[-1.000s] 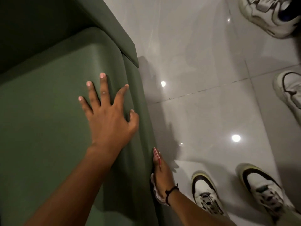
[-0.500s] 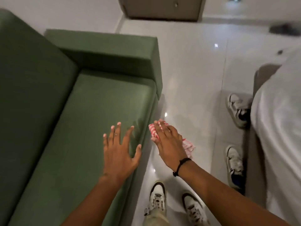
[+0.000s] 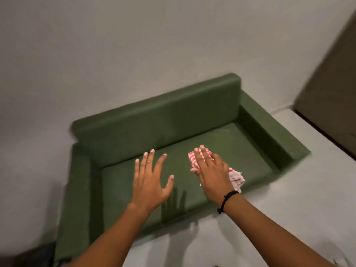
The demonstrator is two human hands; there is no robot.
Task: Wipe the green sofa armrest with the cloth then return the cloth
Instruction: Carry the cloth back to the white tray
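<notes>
Sofa [image 3: 154, 120] fills the middle of the view: a boxy green piece with matte, slightly grainy upholstery, a thick rounded backrest against a plain grey wall [image 3: 134, 45], and a flat seat [image 3: 231, 143]. Blocky armrests close it at each end, the left armrest [image 3: 77, 185] near the lower left edge of the view and the right armrest [image 3: 269, 128] slanting towards a brown door or panel [image 3: 331, 97] at the far right. Pale grey floor [image 3: 289, 199] lies in front of the sofa. Nothing stands between the hands and either armrest. The cloth [image 3: 236, 179], thin fabric in a red-and-white check, crumpled, sits under the right hand [image 3: 211, 176], whose flat, extended fingers lie over it above the seat; whether it touches the seat cannot be told. A black band [image 3: 227, 199] circles that wrist. The left hand [image 3: 149, 182] is spread wide and empty over the seat, well clear of the cloth.
</notes>
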